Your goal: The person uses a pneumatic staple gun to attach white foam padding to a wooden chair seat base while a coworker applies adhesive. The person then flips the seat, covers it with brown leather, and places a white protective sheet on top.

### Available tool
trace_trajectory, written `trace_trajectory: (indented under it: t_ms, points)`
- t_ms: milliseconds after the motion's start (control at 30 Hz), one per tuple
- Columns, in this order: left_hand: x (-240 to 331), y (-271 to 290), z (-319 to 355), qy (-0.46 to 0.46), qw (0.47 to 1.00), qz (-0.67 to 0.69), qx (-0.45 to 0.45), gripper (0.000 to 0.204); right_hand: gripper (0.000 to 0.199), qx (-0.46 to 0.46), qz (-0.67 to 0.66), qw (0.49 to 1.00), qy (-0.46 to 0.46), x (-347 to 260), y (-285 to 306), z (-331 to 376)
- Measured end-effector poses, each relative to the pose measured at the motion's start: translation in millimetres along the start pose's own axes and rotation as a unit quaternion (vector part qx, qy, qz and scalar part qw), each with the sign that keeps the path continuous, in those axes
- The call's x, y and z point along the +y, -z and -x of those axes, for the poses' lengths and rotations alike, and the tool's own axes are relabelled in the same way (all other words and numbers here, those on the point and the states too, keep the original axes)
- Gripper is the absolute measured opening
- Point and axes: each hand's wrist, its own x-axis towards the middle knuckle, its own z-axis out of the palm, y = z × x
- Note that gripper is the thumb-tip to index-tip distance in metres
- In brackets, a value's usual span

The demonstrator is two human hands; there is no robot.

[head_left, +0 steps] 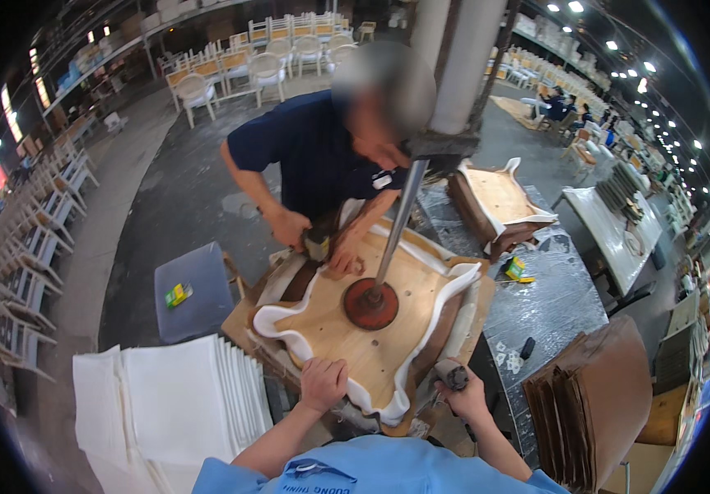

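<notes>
A wooden seat board (371, 329) lies upside down on the workbench, wrapped with white padding (277, 329) that curls up round its rim. A red round press foot (370, 305) on a metal rod pins the board at its middle. My left hand (323, 384) grips the white padding at the near edge of the board. My right hand (462, 393) is shut on a staple gun (452, 376) at the near right corner. Across the board a person in a dark blue shirt (314, 152) bends over its far edge, holding another tool (315, 244) with one hand.
A stack of white fabric sheets (174, 403) lies at my left. A grey stool (193, 290) carries a small yellow-green box. A second upturned seat (499, 202) and a plastic-covered bench (552, 296) are at the right, brown boards (593, 403) beside them. Rows of white chairs fill the back.
</notes>
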Motion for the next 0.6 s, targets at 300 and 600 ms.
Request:
trace_trajectory:
  t_ms: [300,600]
  points:
    - [-1.5,2.3,7.1,0.015,1.000,0.009,-0.015,0.010,0.069,0.003,0.021,1.000,0.019,-9.5,-1.4,-0.5]
    - [-2.0,2.6,4.4,0.021,1.000,0.008,-0.015,0.011,0.068,-0.011,0.011,1.000,-0.024,-5.6,0.1,-3.1]
